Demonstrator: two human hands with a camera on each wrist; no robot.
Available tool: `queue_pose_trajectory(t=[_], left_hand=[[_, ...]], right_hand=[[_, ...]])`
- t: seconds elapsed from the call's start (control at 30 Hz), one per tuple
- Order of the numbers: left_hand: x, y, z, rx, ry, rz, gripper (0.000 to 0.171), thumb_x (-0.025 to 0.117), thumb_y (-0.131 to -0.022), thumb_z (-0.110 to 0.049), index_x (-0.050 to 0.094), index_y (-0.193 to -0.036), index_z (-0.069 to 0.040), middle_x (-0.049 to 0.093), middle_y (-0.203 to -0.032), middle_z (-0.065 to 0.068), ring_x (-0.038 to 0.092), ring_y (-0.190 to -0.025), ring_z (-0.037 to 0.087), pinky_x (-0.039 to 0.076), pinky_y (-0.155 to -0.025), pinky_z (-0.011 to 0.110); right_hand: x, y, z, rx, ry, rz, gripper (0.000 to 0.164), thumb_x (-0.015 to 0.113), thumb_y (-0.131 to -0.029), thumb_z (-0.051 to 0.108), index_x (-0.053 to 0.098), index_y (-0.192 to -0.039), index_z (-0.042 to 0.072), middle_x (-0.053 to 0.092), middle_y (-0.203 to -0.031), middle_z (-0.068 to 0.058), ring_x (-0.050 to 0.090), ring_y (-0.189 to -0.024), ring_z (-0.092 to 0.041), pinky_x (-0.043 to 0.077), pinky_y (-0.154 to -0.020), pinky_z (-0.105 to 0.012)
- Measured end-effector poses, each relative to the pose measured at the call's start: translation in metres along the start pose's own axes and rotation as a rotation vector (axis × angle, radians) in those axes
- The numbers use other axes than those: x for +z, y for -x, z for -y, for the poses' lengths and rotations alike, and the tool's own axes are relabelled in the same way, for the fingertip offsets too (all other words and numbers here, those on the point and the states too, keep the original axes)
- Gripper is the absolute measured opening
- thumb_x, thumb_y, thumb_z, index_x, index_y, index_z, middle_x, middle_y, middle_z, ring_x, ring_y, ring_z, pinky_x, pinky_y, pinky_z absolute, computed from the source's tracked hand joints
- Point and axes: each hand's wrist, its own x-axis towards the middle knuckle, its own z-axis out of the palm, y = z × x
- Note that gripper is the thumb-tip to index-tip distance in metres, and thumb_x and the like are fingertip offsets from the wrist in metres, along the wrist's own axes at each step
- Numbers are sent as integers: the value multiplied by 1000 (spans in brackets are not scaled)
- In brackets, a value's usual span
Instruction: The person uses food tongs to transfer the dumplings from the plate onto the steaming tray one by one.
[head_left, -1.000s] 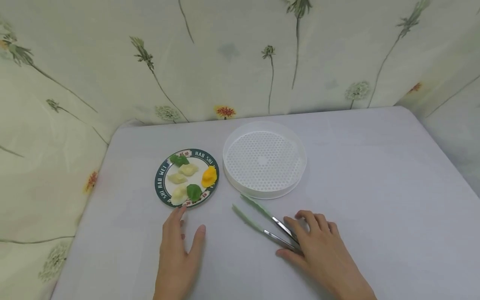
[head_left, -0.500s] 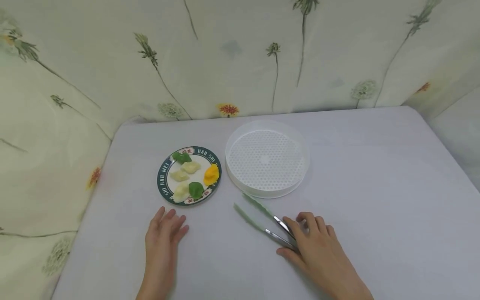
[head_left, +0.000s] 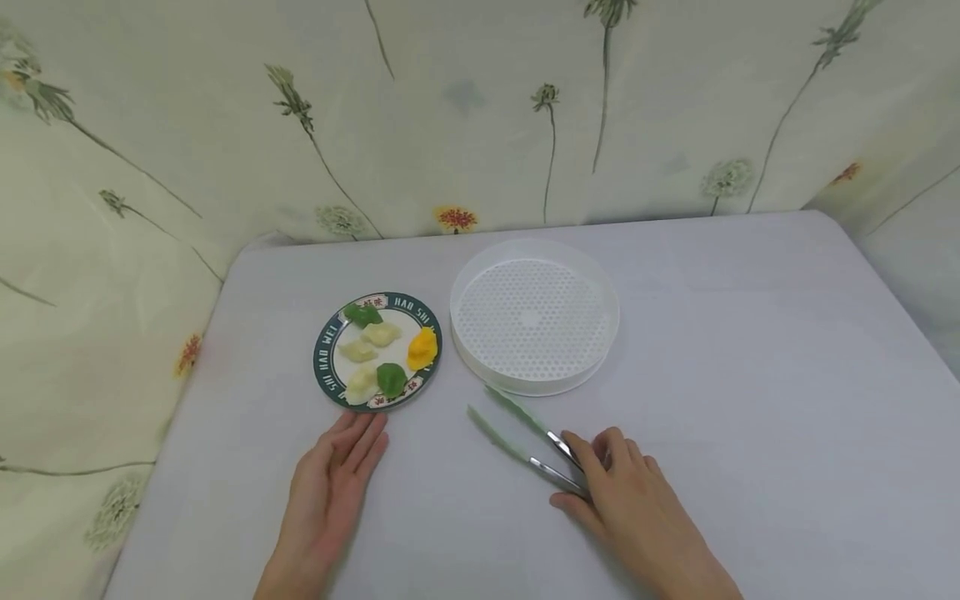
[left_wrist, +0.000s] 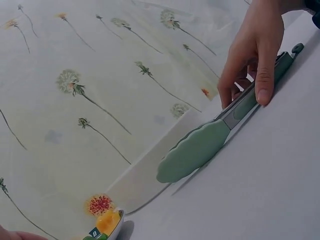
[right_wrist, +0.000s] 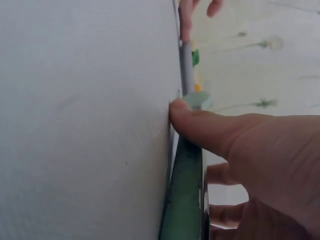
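My right hand point(head_left: 626, 492) grips green-tipped metal tongs point(head_left: 500, 437) low over the table, thumb on one side and fingers on the other. Their two arms are spread, tips pointing toward the plate and the steamer. In the right wrist view the thumb presses the green handle point(right_wrist: 185, 200). My left hand point(head_left: 330, 483), palm turned partly upward, has its straight fingertips right at the near rim of a green-edged round plate point(head_left: 323, 354). On it lie pale dumplings point(head_left: 381, 334), green dumplings point(head_left: 392, 380) and a yellow one point(head_left: 422, 350).
A round white steamer tray with a perforated floor point(head_left: 495, 333) stands right of the plate, just beyond the tong tips. A white cloth covers the table point(head_left: 750, 375). Behind it hangs a flower-printed curtain point(head_left: 450, 125).
My left hand drew back from the plate's near rim, turned its palm upward, then came forward to the rim again. The right hand and the tongs have barely moved.
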Motion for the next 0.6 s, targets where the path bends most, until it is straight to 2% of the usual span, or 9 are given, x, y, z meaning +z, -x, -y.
queue_pose_trajectory(t=[0.33,0.43,0.6], left_hand=[[-1,1,2,7,32,1,68,36,-116,-17,0,-174,-8,17,-181,11,34,-165,21,37,-135,31],[-1,0,3,7,27,-1,68,36,-116,-17,1,-174,-8,19,-181,11,34,-164,20,37,-135,31],[1,0,3,4,26,-9,68,37,-116,-17,3,-174,-8,21,-180,12,35,-164,21,36,-135,31]], right_hand=[[4,0,4,3,26,-30,56,85,-87,49,60,-122,13,50,-98,4,44,-82,-10,34,-67,-22],[6,-1,5,-9,32,-46,53,86,-87,44,58,-117,11,49,-97,2,42,-81,-11,35,-65,-22],[7,-2,4,-38,6,-89,53,88,-88,33,57,-120,6,50,-101,-3,44,-81,-12,44,-62,-25]])
